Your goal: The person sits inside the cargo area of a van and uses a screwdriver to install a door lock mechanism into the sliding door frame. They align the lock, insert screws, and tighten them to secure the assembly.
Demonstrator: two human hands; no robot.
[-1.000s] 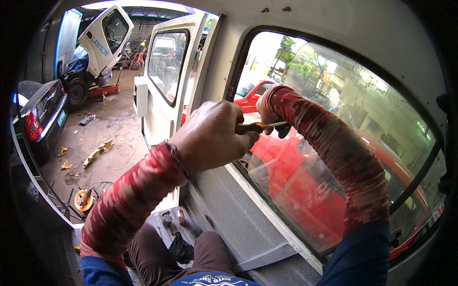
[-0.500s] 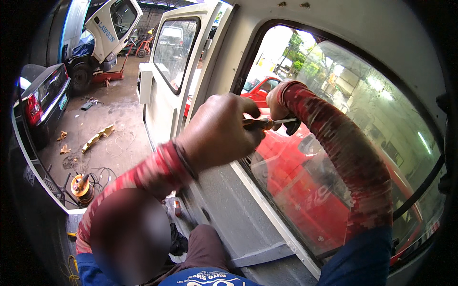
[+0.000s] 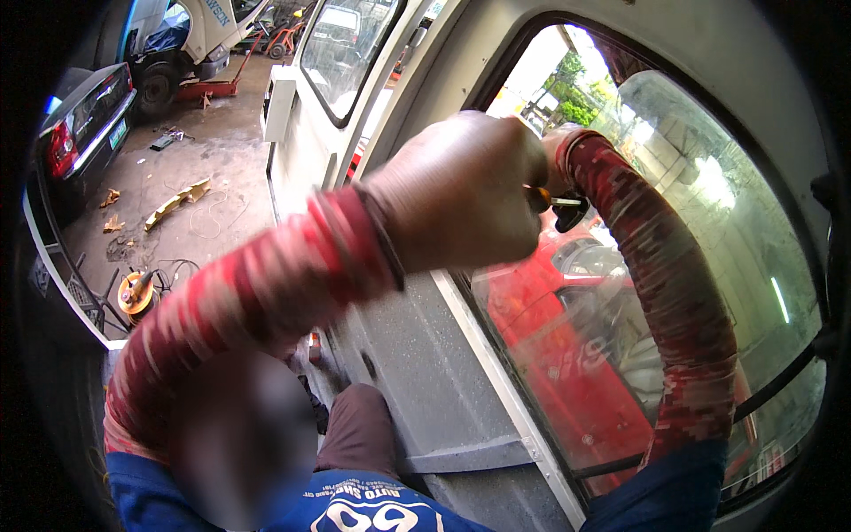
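My left hand (image 3: 465, 191) is closed around a screwdriver, of which a bit of orange handle (image 3: 538, 196) and a short stretch of metal shaft show. Just beyond it, my right hand (image 3: 555, 149) is mostly hidden behind the left. Its fingers appear closed on a small black part (image 3: 570, 215), which hangs below the wrist beside the screwdriver's shaft. What exactly this part is cannot be made out. Both hands are raised in front of the vehicle's side window (image 3: 683, 222), near its left frame. Red patterned sleeves cover both forearms.
A grey ribbed inner panel (image 3: 403, 372) lies below the window. To the left, a white door (image 3: 306, 168) stands open onto a workshop floor with a dark car (image 3: 89, 133), a yellow strip (image 3: 177, 202) and an orange cable reel (image 3: 136, 297). Outside the glass is a red vehicle (image 3: 567, 372).
Both hands have moved up and to the right, keeping hold of the screwdriver and the black part. My left hand has turned and covers more of the screwdriver. The view has shifted.
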